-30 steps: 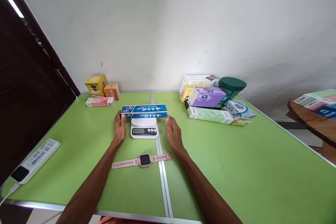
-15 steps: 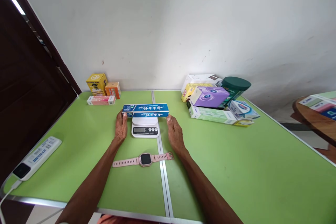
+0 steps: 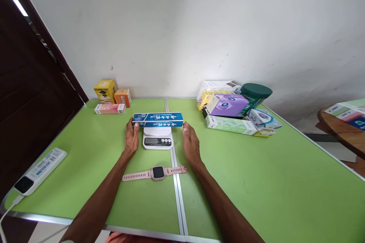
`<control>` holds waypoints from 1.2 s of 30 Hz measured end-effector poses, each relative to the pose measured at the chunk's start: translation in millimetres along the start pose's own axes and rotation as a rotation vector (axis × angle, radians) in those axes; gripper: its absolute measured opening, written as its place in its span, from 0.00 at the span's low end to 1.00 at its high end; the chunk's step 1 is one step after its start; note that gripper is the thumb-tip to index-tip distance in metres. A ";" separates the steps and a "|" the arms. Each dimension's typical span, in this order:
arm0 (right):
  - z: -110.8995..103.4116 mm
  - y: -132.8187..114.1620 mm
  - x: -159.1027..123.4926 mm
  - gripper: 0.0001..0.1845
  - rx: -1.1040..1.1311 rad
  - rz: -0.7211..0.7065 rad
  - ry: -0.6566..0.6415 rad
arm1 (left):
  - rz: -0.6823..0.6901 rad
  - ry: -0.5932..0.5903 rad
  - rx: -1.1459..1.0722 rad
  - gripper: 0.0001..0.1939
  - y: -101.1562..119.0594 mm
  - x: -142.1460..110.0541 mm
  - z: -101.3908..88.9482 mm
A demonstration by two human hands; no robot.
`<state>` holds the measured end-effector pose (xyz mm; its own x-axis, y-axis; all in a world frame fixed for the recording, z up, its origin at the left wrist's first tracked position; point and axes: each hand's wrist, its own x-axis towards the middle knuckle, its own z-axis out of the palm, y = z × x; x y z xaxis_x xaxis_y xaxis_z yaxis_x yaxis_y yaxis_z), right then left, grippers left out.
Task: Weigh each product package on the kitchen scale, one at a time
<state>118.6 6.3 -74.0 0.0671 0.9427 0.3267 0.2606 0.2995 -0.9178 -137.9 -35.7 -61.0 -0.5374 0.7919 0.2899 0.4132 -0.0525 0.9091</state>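
Note:
A blue toothpaste box [image 3: 158,117] lies crosswise on the white platform of a small digital kitchen scale [image 3: 157,142]. At the box's left end, my left hand [image 3: 132,136] has its thumb on the front face, with its fingers partly hidden behind the end. My right hand [image 3: 191,142] stands at the other end, fingers stretched out, with a narrow gap or light touch at the box's edge. Nearer to me, between my forearms, a pink smartwatch [image 3: 158,172] lies flat with its strap spread out.
Back left are a yellow box [image 3: 105,91], an orange box [image 3: 122,98] and a pink box [image 3: 110,109]. Back right, a pile holds a purple box [image 3: 228,104], a green tub [image 3: 255,95] and several cartons. A white power strip [image 3: 41,171] lies left on the green table [image 3: 256,182].
My right hand has eased slightly to the right, off the box's end. My left hand has shifted very little, and the box stays on the scale.

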 end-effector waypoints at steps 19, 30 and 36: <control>21.4 -72.0 -0.7 0.56 0.113 0.173 -0.100 | -0.213 0.065 -0.164 0.45 41.6 3.5 -19.7; 170.4 -127.3 27.3 0.59 0.248 0.041 -0.474 | -0.230 0.567 -0.047 0.30 0.7 120.5 -123.5; 234.4 -112.0 49.6 0.48 0.293 -0.101 -0.502 | -0.241 0.576 -0.016 0.29 -40.1 171.7 -148.2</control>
<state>-133.0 53.9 -7.9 -0.4267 0.8402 0.3348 -0.0400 0.3523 -0.9350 -355.7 12.2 -3.4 -0.9261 0.3280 0.1867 0.2222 0.0740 0.9722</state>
